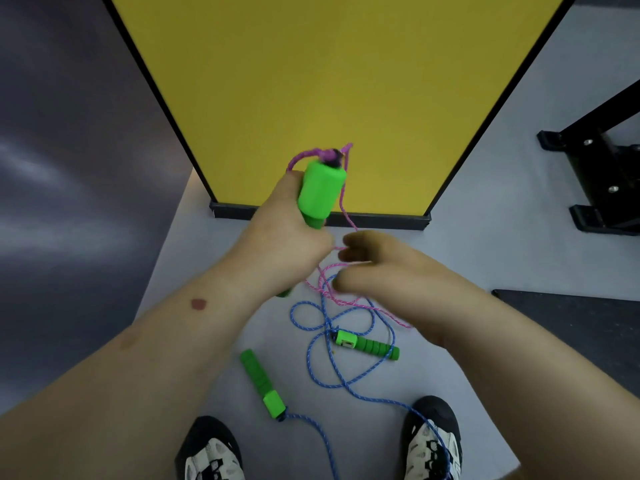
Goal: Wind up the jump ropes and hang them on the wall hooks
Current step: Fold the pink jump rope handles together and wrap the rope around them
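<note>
My left hand (282, 233) grips the green handles (320, 194) of the pink jump rope, held upright in front of the yellow panel. The pink rope (346, 209) comes out of the handle top, runs down its right side and into my right hand (381, 268), whose curled fingers hold it. More pink rope hangs in loose loops below both hands. A blue jump rope (332, 368) lies tangled on the floor, with one green handle (367, 345) near its middle and the other green handle (263, 386) further left. No wall hooks are in view.
A yellow panel (329, 91) with a black frame stands straight ahead. Black equipment legs (602, 174) sit at the right, and a dark mat corner (571, 313) lies at the right. My two shoes (431, 441) stand at the bottom, the blue rope passing over the right one.
</note>
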`<state>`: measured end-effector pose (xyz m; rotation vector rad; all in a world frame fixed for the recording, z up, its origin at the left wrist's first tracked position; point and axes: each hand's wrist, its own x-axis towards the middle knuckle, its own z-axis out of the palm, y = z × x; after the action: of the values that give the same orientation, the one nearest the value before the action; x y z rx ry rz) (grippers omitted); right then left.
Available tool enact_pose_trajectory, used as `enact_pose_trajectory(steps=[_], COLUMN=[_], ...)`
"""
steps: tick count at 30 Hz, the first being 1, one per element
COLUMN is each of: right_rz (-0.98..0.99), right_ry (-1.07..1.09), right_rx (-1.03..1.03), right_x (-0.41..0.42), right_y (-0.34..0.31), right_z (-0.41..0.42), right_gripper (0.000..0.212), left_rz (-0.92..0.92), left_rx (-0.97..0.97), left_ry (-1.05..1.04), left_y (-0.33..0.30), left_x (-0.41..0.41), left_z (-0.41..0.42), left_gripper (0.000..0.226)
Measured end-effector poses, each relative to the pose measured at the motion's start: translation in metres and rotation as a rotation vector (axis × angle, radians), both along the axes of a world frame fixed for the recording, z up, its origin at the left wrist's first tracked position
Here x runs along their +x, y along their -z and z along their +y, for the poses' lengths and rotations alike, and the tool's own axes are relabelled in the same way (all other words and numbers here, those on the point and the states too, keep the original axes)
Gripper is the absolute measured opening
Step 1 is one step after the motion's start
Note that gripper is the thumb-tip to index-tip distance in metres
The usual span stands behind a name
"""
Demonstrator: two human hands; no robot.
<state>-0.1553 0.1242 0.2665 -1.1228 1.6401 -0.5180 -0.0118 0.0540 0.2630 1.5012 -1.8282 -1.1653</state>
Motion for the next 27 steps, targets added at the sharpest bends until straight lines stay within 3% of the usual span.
enact_pose_trajectory(steps=[3, 5, 7, 9, 12, 15, 17, 20, 22, 24, 27], right_rz=[-0.342, -0.465, -0.416, -0.342, -0.405, -0.433, -0.293, 0.067, 0.031, -0.102, 0.039], right_ry=[0.285, 0.287, 0.28, 0.382, 0.586, 0.731, 0.759, 0.634, 0.481, 0.302, 0.172], right_rx=[-0.065, -0.112, -0.136, -0.175, -0.24, -0.219, -0.155, -0.228, -0.331, -0.299, -0.292], right_x=[-0.007, -0.004, 0.001, 0.001, -0.005, -0.01, -0.012, -0.013, -0.01, -0.003, -0.001], right_y=[0.001, 0.001, 0.004, 0.009, 0.009, 0.008, 0.01, 0.006, -0.001, -0.005, 0.001], right_z=[-0.006, -0.005, -0.003, -0.005, -0.011, -0.014, -0.012, -0.006, -0.004, -0.001, 0.001], right_gripper=[0.077, 0.083, 0.078, 0.053, 0.018, 0.024, 0.033, 0.046, 0.045, 0.034, 0.025], left_rz=[-0.528, -0.711, -0.727, -0.73, -0.78, -0.802, -0.827, -0.843, -0.824, -0.798, -0.777], left_rx=[-0.24, -0.385, -0.507, -0.593, -0.673, -0.678, -0.675, -0.682, -0.698, -0.732, -0.776], left_ry=[0.207, 0.307, 0.352, 0.353, 0.335, 0.321, 0.321, 0.336, 0.355, 0.366, 0.343], left_y=[-0.004, -0.001, 0.004, 0.004, 0.003, 0.005, 0.006, 0.006, 0.005, 0.003, 0.005], left_x=[0.009, 0.006, 0.003, 0.003, 0.003, 0.003, 0.003, 0.002, 0.0, -0.002, -0.004], left_z=[0.0, 0.008, 0.013, 0.011, 0.008, 0.01, 0.01, 0.013, 0.015, 0.018, 0.022], left_gripper=[0.049, 0.053, 0.054, 0.053, 0.056, 0.061, 0.062, 0.062, 0.063, 0.062, 0.057])
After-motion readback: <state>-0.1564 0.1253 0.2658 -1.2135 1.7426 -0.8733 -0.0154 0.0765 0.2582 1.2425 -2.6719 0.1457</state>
